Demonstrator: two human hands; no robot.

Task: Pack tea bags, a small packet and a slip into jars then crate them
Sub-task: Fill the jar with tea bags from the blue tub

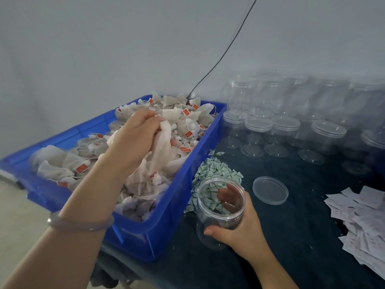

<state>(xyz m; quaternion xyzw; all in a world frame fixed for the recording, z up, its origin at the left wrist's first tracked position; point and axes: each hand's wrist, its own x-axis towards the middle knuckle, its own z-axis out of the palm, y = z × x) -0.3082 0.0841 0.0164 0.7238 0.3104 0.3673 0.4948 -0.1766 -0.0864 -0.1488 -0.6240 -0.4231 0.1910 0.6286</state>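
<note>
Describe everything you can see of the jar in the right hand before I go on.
The jar is clear plastic, round, with a wide ridged neck, lid off, seemingly empty; packets behind show through it. It is held mouth up beside the blue crate, over the dark table. The right hand grips it, thumb on the near side, fingers seen through the far wall. Whether its base touches the table is unclear.
</note>
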